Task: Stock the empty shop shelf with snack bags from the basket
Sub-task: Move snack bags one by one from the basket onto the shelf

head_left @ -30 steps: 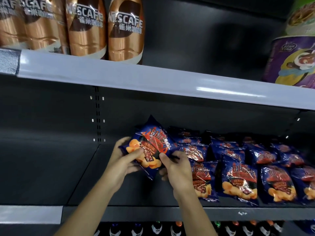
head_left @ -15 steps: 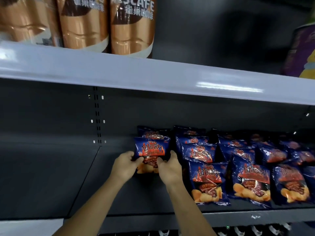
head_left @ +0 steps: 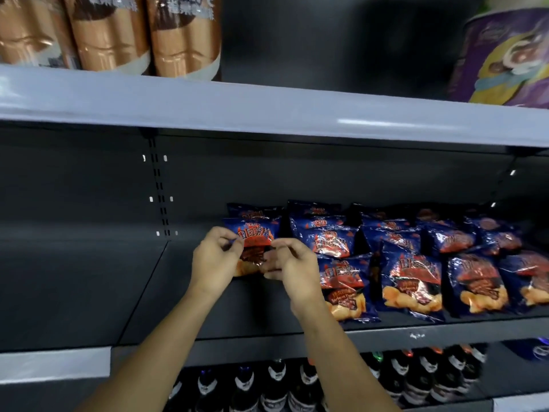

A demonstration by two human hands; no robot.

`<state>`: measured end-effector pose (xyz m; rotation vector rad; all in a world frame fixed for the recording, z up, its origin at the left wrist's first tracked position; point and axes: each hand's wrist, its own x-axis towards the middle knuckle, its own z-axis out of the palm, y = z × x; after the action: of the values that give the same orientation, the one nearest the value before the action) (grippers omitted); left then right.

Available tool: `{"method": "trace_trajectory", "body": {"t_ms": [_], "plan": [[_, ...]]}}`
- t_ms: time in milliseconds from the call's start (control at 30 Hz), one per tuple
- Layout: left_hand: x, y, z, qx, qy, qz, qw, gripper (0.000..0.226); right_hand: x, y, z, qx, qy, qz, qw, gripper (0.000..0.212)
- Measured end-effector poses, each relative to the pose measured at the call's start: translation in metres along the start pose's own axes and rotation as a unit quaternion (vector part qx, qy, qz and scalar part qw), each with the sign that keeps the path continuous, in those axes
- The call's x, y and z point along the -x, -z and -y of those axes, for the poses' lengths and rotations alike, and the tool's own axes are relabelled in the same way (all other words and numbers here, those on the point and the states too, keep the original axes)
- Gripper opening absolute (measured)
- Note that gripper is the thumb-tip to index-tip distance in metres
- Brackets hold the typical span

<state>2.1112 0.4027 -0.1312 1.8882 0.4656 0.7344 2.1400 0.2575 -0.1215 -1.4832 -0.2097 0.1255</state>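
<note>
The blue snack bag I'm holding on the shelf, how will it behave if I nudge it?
Likely light: the left hand and right hand pinch the snack bag by its edges. Glossy film probably slides easily. Standing upright, it may topple.

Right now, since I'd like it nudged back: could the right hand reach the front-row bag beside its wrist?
Probably yes, once freed: the right hand pinches the held bag, but the front-row bag lies beside its wrist, nothing between.
</note>
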Motion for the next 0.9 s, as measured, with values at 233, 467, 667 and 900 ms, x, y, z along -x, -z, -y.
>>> {"method": "trace_trajectory", "body": {"t_ms": [233, 467, 667, 900], "plan": [[0.068, -0.053, -0.082, 0.099, -0.09, 0.079, 0.988, 0.017, 0.044, 0.096, 0.039, -0.109, 0.047, -0.018, 0.993, 0.025], [0.178, -0.183, -0.123, 0.095, -0.108, 0.27, 0.952, 0.028, 0.105, 0.274, 0.013, -0.159, 0.018, -0.206, 0.966, 0.025], [0.307, -0.315, -0.119, 0.069, -0.056, 0.449, 0.889, 0.029, 0.196, 0.431, -0.054, -0.18, -0.032, -0.404, 0.896, 0.02], [0.434, -0.419, -0.068, -0.043, 0.024, 0.627, 0.778, 0.027, 0.305, 0.53, -0.141, -0.209, -0.125, -0.569, 0.786, 0.026]]}}
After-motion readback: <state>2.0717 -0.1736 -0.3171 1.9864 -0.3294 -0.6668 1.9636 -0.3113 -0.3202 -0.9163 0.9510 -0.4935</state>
